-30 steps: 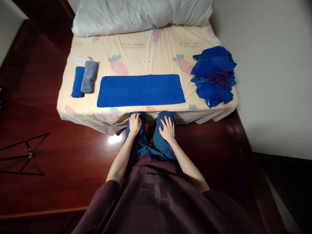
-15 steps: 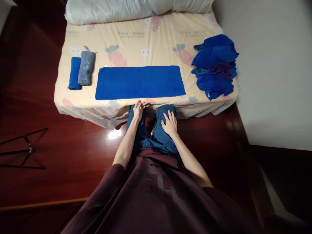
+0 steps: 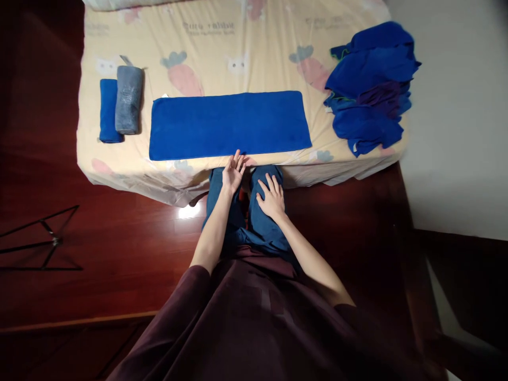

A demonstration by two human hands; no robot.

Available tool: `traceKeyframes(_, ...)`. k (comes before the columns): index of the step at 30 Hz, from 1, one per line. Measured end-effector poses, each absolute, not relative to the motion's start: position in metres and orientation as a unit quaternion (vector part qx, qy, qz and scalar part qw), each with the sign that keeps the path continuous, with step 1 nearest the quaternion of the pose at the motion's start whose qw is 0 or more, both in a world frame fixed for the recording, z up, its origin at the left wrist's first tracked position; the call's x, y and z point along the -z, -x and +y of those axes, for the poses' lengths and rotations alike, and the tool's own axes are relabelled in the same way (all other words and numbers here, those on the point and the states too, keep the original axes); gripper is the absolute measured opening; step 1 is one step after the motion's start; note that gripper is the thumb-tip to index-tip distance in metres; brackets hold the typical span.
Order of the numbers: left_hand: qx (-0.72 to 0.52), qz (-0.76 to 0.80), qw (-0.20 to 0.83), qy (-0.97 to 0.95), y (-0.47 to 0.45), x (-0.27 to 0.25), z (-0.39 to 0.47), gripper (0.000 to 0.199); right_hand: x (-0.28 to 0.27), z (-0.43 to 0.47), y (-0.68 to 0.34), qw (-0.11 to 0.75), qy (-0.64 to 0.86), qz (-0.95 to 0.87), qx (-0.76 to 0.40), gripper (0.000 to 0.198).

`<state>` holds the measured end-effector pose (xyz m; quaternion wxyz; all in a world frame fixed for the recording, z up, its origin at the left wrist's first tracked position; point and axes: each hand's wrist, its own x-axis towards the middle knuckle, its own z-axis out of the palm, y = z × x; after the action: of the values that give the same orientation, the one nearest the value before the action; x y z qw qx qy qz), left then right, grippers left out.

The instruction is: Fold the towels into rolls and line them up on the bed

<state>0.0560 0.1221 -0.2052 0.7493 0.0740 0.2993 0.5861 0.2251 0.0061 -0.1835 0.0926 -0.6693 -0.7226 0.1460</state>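
A blue towel lies flat as a long strip near the bed's front edge. My left hand, palm turned up and fingers apart, is held over my left knee; its fingertips come to the towel's near edge, and whether they touch it I cannot tell. Resting on my right knee is my right hand, palm down with fingers spread, holding nothing. To the left of the strip lie a rolled blue towel and a rolled grey towel, side by side. A crumpled pile of blue cloths with a purple cloth sits on the right.
The bed has a cream sheet printed with carrots. A pale quilt shows at its far edge. A white wall stands to the right, and black tripod legs stand on the red-brown floor at left.
My left hand has turned palm up, opened its fingers and reached slightly forward to the towel's edge. My right hand stays on the knee. The view has tipped nearer the bed's front.
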Motion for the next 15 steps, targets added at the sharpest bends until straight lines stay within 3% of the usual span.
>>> traceKeyframes(7,-0.611,0.319,0.719,-0.091,-0.075,0.211,0.136,0.044,0.17,0.038,-0.218,0.087,0.639,-0.744,-0.175,0.04)
traceKeyframes(12,-0.596,0.386,0.695,-0.115,-0.079,0.223,0.137,0.046,0.138,0.176,-0.225,0.07,0.557,-0.756,-0.336,0.029)
traceKeyframes(15,-0.562,0.439,0.69,-0.124,-0.079,0.228,0.137,0.051,0.115,0.283,-0.211,0.115,0.559,-0.756,-0.322,0.025)
